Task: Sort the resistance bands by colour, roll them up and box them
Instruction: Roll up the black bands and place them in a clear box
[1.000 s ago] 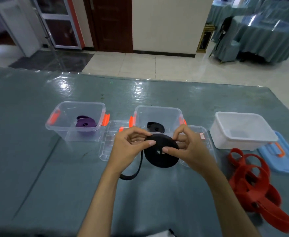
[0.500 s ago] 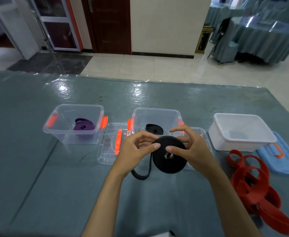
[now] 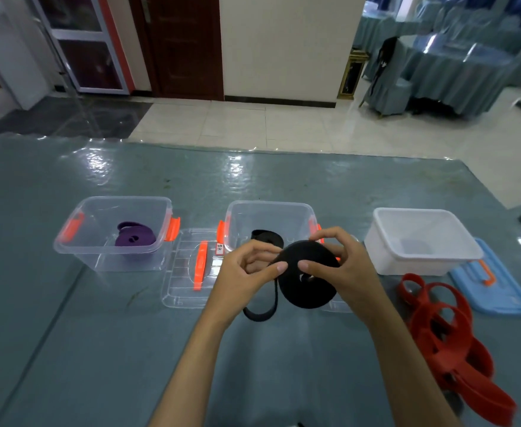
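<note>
Both hands hold a black resistance band (image 3: 302,291) wound into a thick roll above the table. My right hand (image 3: 342,269) grips the roll with thumb on its face and fingers over the top. My left hand (image 3: 246,272) pinches the band where its loose tail hangs in a short loop. Behind the roll stands a clear box (image 3: 268,217) holding another black band (image 3: 266,236). A clear box (image 3: 114,232) at the left holds a rolled purple band (image 3: 134,238). Red bands (image 3: 447,331) lie tangled at the right, beside a white box (image 3: 419,241).
A clear lid with an orange handle (image 3: 191,272) lies flat between the two clear boxes. A blue lid (image 3: 496,285) lies right of the white box. The table (image 3: 68,349) has a grey-green glossy cover. Tiled floor and draped tables lie beyond its far edge.
The roll has grown slightly as more of the tail was wound on; the hanging loop is shorter. Both hands have shifted a little to the right with the roll.
</note>
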`<state>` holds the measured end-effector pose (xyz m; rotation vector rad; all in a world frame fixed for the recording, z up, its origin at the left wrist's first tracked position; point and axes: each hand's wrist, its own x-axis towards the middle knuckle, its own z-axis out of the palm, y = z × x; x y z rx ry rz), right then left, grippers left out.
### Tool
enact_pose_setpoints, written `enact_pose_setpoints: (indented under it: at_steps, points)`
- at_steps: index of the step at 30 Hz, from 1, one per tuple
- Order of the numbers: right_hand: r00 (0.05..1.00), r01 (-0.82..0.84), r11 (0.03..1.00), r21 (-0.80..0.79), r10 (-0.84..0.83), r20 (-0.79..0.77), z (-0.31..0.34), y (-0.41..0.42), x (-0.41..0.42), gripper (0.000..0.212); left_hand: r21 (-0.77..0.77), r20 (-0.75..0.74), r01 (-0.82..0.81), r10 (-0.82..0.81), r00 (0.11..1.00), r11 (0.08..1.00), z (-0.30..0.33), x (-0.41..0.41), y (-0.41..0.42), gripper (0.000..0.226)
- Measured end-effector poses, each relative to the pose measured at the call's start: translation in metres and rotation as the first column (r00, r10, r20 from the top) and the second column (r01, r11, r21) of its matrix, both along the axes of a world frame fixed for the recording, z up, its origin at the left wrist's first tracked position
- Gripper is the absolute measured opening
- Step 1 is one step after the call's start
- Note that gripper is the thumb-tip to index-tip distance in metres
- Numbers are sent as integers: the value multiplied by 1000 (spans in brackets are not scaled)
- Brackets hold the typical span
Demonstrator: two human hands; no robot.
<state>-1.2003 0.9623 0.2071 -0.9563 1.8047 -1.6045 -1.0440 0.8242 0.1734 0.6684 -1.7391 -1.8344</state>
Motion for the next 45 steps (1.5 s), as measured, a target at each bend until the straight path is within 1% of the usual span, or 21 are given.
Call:
enact_pose_setpoints:
  at_steps: [3,5,8,10,11,13,15,17,20,24,27,29,31,36,40,44,45]
  points:
    - [996,84,996,-24,-84,8,-8,-5,3,41,-7,10,29,-29,1000,1000,-1,-1,-7,32]
    - [996,92,995,25,-92,7,-14,-8,3,39,16,13,-12,12,1000,1000,-4,0,-9,28]
    - [999,3,992,128,-8,42,-17,-11,-3,42,59,27,-45,44,999,997,-8,2,-13,25]
    - [998,-64,988,139,60,33,-17,-11,-5,39,79,46,-42,38,998,996,-11,3,-16,24]
    - [998,-70,989,127,69,14,-16,-12,-5,38,95,54,-37,32,998,995,-13,3,-17,24]
    - [1000,-26,996,84,25,8,-18,-16,-5,34,133,71,-35,26,997,990,-18,3,-19,23]
    - [996,64,997,47,-67,53,-24,-19,-7,30,164,87,-54,40,995,985,-24,4,-23,26]
    - [989,122,992,29,-124,83,-30,-22,-12,30,193,89,-64,48,995,979,-29,5,-27,29]
    - [985,137,990,24,-139,101,-34,-25,-15,31,220,95,-80,61,994,972,-31,1,-27,28]
    - [969,189,982,-7,-185,163,-40,-31,-16,31,250,74,-129,114,991,960,-40,-8,-25,21]
    - [966,215,977,-2,-213,147,-48,-38,-19,31,279,56,-179,170,984,944,-51,-15,-24,18]
    - [966,212,977,8,-211,152,-53,-41,-21,30,314,52,-193,186,981,930,-58,-19,-24,17]
    - [959,211,977,10,-209,193,-59,-45,-25,30,355,46,-200,196,979,913,-62,-23,-25,16]
    - [923,270,963,3,-260,284,-72,-58,-32,30,407,30,-254,265,964,877,-67,-36,-31,17]
    - [871,377,926,-10,-351,343,-84,-73,-37,30,424,20,-348,376,926,836,-70,-47,-31,28]
    - [814,450,893,-20,-400,422,-96,-89,-46,44,470,42,-410,445,895,781,-70,-63,-35,32]
    - [805,464,886,-12,-416,424,-98,-94,-49,43,486,52,-409,442,896,772,-70,-68,-39,34]
